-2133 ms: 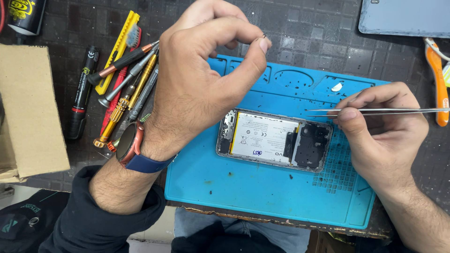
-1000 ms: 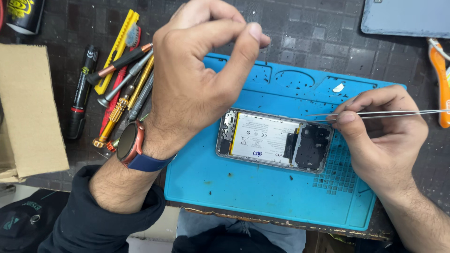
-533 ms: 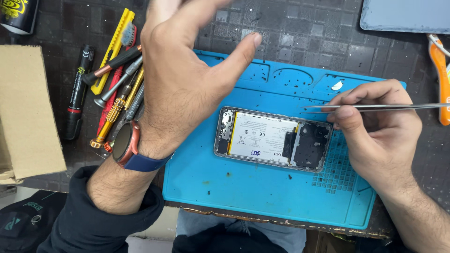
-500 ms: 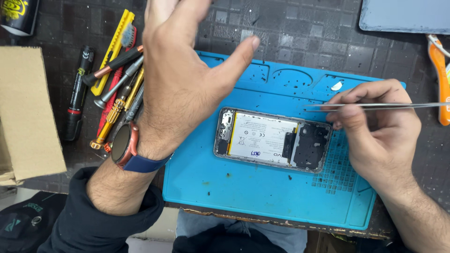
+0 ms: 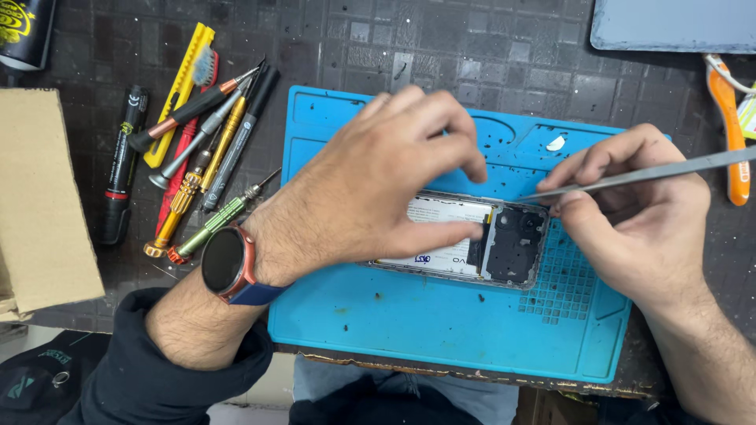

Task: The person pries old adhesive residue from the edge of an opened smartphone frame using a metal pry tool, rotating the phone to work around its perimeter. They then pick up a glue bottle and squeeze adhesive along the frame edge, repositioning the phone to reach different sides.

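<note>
My left hand [image 5: 378, 181] lies flat over the opened phone [image 5: 472, 240], thumb pressing its battery; my right hand [image 5: 638, 220] pinches thin metal tweezers [image 5: 630, 175], tips at the phone's upper edge. The phone sits mid-frame on the blue mat [image 5: 441, 330]. It looks light, stiff and fragile inside; I'd hold it by the frame edges. Screwdrivers [image 5: 197, 157] lie at upper left on the tabletop [image 5: 472, 47].

Screwdrivers [image 5: 206, 153], cardboard box [image 5: 43, 205], orange pliers [image 5: 728, 130]

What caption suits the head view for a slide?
Left hand steadies an opened phone on a blue mat; right hand holds tweezers.
</note>
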